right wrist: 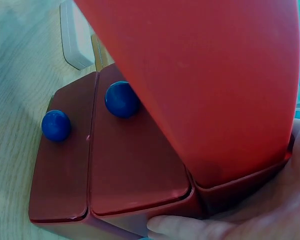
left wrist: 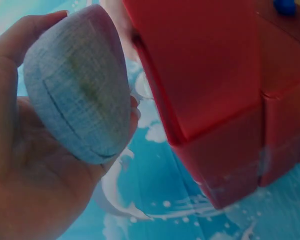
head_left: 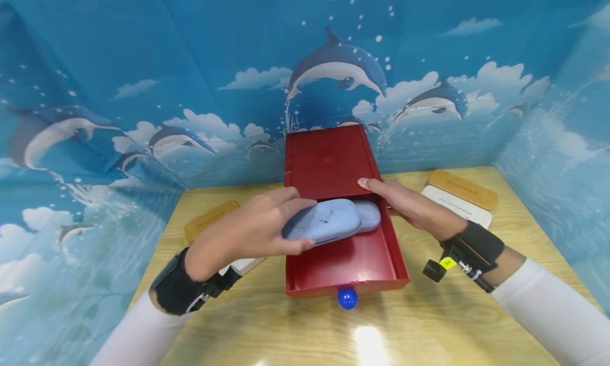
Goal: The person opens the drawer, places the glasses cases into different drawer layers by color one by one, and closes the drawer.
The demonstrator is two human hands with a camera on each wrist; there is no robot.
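My left hand (head_left: 257, 223) grips a pale blue-grey glasses case (head_left: 329, 220), thumb on its near side and fingers over the far side. In the left wrist view the case (left wrist: 80, 85) shows its rounded end, cloth-like surface and a seam. It is held over the pulled-out top drawer (head_left: 355, 260) of a red drawer box (head_left: 329, 157). A second blue-grey case (head_left: 369, 216) lies in the back right of that drawer, partly behind the held one. My right hand (head_left: 410, 202) rests its thumb on the box's top near the front edge; other fingers lie along its side.
A blue ball knob (head_left: 347, 298) sticks out from the drawer front. Two lower drawers with blue knobs (right wrist: 56, 125) are closed. White (head_left: 457, 204) and tan (head_left: 462, 189) cases lie on the table at right; another tan one (head_left: 208, 220) lies at left. A dolphin-print curtain (head_left: 214, 90) surrounds the table.
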